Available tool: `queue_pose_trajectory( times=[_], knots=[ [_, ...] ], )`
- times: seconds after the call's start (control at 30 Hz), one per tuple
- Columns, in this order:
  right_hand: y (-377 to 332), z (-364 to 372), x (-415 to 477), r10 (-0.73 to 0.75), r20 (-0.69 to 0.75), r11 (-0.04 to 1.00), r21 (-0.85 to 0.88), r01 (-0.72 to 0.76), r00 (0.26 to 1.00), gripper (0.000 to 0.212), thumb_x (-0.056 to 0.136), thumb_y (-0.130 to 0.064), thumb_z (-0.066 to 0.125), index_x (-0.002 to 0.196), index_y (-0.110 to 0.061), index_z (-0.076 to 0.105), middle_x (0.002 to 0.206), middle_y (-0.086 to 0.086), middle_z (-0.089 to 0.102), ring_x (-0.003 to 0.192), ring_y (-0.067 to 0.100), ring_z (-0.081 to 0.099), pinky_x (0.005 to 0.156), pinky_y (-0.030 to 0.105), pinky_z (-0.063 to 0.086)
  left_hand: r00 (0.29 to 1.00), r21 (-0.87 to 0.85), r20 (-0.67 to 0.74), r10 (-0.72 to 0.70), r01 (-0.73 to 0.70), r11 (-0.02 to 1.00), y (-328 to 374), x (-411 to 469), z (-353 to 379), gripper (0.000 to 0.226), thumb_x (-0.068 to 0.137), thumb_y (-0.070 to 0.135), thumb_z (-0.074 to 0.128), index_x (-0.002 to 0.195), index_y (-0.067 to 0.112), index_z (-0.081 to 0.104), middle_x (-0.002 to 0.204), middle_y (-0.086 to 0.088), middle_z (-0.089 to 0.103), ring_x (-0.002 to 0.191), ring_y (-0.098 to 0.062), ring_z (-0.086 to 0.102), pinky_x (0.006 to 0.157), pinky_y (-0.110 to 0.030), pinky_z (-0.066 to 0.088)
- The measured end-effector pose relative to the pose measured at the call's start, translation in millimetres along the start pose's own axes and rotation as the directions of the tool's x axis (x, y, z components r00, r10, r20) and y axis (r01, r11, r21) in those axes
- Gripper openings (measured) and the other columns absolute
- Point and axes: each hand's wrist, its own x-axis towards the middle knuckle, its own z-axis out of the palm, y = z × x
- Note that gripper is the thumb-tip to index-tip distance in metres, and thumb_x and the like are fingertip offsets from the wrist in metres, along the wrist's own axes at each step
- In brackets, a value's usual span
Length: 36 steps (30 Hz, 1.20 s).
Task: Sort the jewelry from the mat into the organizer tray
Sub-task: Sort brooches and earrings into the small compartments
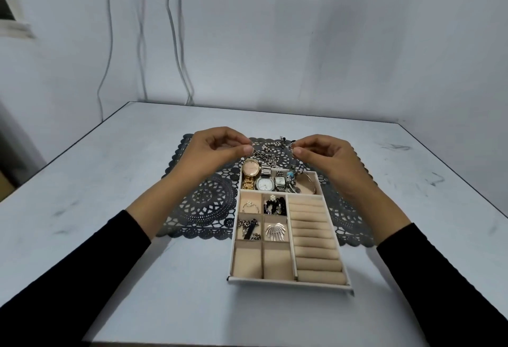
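Observation:
A beige organizer tray [288, 284] lies on a dark lace mat [204, 203]. Its far compartment holds a gold watch [250, 171], two silver watches [266, 183] and bracelets [305, 185]. Small compartments hold a pearl ring [249, 205], dark beads [275, 205], a chain [248, 229] and a silver fan brooch [275, 230]. My left hand [217, 151] and my right hand [327, 155] each pinch an end of a silver chain [265, 157] stretched between them above the tray's far edge. More jewelry [277, 143] lies on the mat behind it.
The ring rolls [316, 239] on the tray's right side and its two nearest small compartments [262, 262] hold nothing. The pale table [110, 170] meets a wall at the back, where cables [176, 44] hang down.

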Motion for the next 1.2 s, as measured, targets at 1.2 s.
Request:
queue_pose_trajectory(
  times=[1.2],
  knots=[
    [-2,28,-20,0.058,0.365,0.688,-0.689,0.228,0.929,0.011,0.083,-0.02,0.073,0.092,-0.024,0.077,0.083,-0.012,0.073,0.079,-0.003,0.065,0.072,0.01,0.047,0.999,-0.056,-0.025,0.039,-0.04,0.998,-4,-29,-3,0.014,0.077,0.009,0.078,0.089,0.014,0.073,0.081,0.001,0.073,0.08,-0.009,0.07,0.074,-0.016,0.053]
  ],
)
